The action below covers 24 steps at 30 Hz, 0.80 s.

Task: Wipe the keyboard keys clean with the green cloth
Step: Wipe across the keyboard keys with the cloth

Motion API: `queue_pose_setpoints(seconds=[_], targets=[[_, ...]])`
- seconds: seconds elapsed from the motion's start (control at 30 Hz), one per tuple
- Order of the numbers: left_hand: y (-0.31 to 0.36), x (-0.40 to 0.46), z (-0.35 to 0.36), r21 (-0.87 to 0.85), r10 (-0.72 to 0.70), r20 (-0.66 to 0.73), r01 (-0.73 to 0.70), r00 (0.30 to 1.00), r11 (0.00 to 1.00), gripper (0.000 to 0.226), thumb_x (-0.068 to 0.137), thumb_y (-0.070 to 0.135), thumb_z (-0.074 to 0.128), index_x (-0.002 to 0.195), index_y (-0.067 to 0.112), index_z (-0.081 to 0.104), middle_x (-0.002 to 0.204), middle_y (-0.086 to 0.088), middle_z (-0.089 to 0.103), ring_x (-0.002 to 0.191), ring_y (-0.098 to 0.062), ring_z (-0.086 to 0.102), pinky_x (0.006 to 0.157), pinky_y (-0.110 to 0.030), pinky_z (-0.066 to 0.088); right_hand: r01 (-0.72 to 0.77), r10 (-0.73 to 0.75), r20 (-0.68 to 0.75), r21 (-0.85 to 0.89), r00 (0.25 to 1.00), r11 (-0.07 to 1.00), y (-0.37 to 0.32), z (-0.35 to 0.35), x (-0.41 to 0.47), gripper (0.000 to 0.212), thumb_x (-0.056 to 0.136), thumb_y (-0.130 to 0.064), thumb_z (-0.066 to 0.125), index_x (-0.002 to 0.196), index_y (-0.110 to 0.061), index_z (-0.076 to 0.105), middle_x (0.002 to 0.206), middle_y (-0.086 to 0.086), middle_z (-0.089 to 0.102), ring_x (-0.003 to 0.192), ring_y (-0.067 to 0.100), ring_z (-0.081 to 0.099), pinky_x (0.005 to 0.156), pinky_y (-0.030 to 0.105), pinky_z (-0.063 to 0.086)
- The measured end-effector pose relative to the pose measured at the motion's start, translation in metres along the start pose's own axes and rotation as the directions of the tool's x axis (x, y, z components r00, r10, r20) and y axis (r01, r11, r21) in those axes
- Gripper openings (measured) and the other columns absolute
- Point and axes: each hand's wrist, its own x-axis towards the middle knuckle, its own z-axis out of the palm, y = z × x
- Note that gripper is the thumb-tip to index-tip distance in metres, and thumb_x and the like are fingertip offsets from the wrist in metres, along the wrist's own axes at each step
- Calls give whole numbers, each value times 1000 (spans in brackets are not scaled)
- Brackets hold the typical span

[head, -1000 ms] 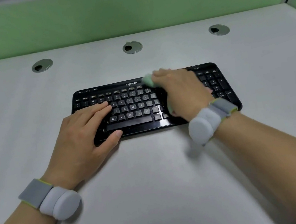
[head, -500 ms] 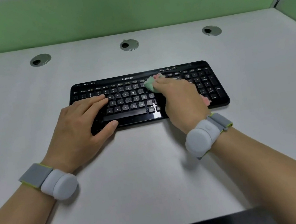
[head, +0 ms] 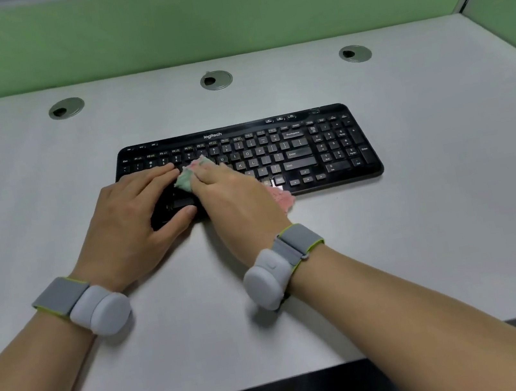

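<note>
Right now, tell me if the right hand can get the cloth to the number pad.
Probably yes. The right hand holds the cloth mid-keyboard, and the keys between it and the number pad lie bare.

left keys of keyboard under both hands, cloth mostly hidden

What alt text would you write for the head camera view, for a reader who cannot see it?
A person's right hand presses a green cloth onto the left-middle keys of a black Logitech keyboard, while the left hand rests flat on the keyboard's left end. The keyboard lies on a grey desk with green partition walls behind.
</note>
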Motion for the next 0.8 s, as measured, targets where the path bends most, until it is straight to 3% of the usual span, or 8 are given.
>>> queue_pose_setpoints(seconds=[0.1,0.17,0.3,0.4,0.53,0.67,0.8], targets=[[0,-1,0,4,-10,-8,10,1000,1000,60,92,52,59,138,14,63,144,-3,64,132,-31,61,107,-55,46,-24,25,14,-55,1000,998,20,-8,-8,47,97,-5,38,142,-13,48,149,5,49,144,20,34,118,30,23],[0,-2,1,-2,-14,-10,14,1000,1000,61,92,55,57,139,16,62,145,-1,64,133,-30,59,108,-53,44,-61,61,7,-47,998,997,35,-18,-18,56,89,2,35,142,-11,50,150,7,48,143,22,37,118,32,26],[-2,-2,2,-18,-7,-10,7,1000,1000,61,92,56,56,139,16,62,145,-1,63,134,-30,59,109,-54,44,-188,189,-89,18,978,982,75,-38,-41,65,76,1,33,129,-21,63,140,1,58,131,15,46,110,18,26],[-3,-2,3,-28,-1,-15,0,1000,1000,61,92,55,57,138,16,62,145,-1,63,133,-30,59,109,-55,44,-336,334,-87,-3,938,942,111,-48,-54,49,82,1,50,125,-19,64,132,5,61,122,27,56,99,41,48],[-6,-2,5,-40,7,-19,-8,1000,999,60,92,55,59,138,15,62,144,-2,64,132,-31,60,107,-58,46,-418,408,-143,-49,902,907,127,-53,-62,52,70,16,54,114,-8,68,123,10,67,111,36,63,87,45,55],[-6,-2,5,-39,7,-25,-8,1000,999,61,92,55,59,138,15,62,144,-3,64,133,-31,60,107,-58,45,-359,369,-184,84,911,929,98,-39,-48,54,77,14,50,119,-14,70,136,4,63,121,25,59,102,33,48],[-4,-2,4,-36,1,-24,-2,1000,999,61,92,55,58,138,15,63,144,-2,64,133,-30,60,108,-57,44,-200,202,-110,29,973,979,54,-20,-25,59,74,14,51,126,-13,62,132,5,61,111,29,61,91,34,46]])
